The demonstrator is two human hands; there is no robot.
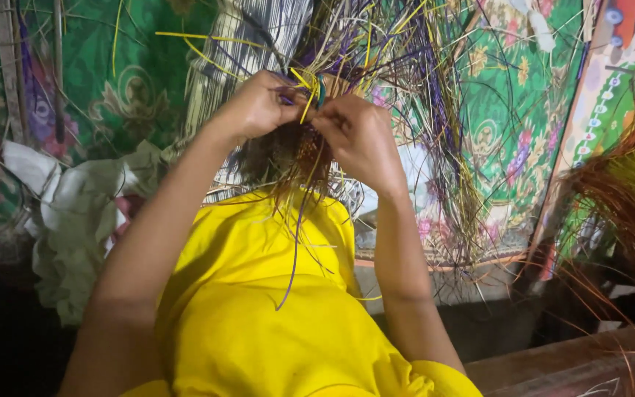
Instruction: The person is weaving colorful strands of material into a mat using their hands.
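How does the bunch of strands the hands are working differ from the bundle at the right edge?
The worked strands mix yellow, purple and pale colours; the right-edge bundle is mostly reddish-brown with some yellow. The worked strands splay loosely in all directions; the bundle's strands run together in one sweep. Left hand and right hand pinch the worked strands; the bundle lies untouched. Both are thin fibres.

both my arms are raised up front; left hand (259,106) and right hand (358,136) touching, fingers pinched tight
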